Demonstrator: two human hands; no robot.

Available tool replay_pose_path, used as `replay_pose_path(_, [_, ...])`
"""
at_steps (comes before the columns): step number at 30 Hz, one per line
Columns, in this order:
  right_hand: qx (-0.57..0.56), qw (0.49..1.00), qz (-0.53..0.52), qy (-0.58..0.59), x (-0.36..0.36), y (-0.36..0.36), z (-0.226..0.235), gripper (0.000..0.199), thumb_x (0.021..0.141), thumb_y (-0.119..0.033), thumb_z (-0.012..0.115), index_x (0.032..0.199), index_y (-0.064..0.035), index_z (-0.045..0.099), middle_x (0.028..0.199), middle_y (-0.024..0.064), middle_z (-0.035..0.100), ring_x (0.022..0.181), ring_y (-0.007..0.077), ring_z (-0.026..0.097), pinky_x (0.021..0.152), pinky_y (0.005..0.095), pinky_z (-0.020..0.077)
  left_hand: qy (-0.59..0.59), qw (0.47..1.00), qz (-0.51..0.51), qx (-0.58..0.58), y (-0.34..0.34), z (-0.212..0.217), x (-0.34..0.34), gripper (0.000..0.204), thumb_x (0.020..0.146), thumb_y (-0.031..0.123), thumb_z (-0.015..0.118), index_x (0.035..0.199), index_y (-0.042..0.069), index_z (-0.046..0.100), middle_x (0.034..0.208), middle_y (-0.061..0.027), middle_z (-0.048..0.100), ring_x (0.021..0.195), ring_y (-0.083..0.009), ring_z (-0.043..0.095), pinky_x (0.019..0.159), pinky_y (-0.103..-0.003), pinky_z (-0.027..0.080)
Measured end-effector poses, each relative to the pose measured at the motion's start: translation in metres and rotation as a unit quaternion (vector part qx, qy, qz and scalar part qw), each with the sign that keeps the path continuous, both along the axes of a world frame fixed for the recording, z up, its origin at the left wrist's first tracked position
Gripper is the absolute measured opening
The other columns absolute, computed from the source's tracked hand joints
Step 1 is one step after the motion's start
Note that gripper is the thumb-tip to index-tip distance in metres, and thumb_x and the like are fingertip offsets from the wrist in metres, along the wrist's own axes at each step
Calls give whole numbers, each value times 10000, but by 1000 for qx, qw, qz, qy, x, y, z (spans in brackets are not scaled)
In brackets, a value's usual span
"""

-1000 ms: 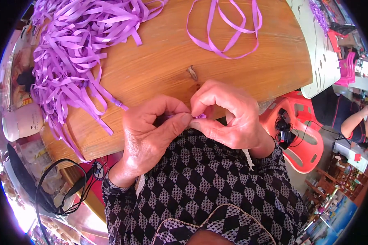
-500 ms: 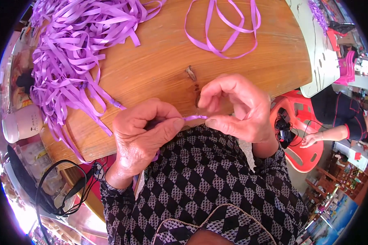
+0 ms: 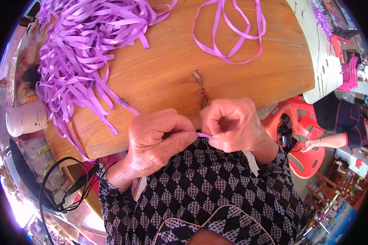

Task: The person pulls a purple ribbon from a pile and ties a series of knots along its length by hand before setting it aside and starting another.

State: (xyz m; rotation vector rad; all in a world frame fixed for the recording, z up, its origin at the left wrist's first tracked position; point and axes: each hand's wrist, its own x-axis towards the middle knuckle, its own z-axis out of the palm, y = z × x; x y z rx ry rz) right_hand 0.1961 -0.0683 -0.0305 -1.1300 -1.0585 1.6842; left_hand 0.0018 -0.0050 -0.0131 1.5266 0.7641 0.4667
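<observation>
My left hand [image 3: 161, 141] is closed, its thumb and fingers pinching a narrow purple ribbon [image 3: 204, 135]. A short piece of that ribbon shows between the two hands, at the table's near edge. My right hand [image 3: 235, 126] grips the other side of it, thumb against curled fingers. Most of the held ribbon is hidden inside my hands. Beyond my left hand lies a big tangled heap of purple ribbons [image 3: 81, 49], with several loose ends trailing toward me. Farther off, a separate looped purple ribbon [image 3: 229, 57] rests on the wood.
The wooden table [image 3: 159, 85] spans the view's upper middle. At left stand a white cup [image 3: 26, 118] and black cables [image 3: 65, 204]. On the right are a white marbled surface [image 3: 321, 65], a red plastic stool [image 3: 308, 165] bearing a black corded item, and another person's arm [image 3: 329, 141].
My right fingers have closed down onto the ribbon; before, they were raised apart. Both hands sit slightly lower in view, and less ribbon shows between them.
</observation>
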Motion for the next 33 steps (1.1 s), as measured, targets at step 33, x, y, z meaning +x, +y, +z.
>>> replay_pose_path(33, [297,915,-138,-234,3,24,15,315,769,-2,658,1072,35,579,953,99,632,855,144,601,742,252,470,-92,982,112,-125,21,18,22,334,874,216,603,1075,-45,549,790,-4,598,659,-38,506,578,-187,419])
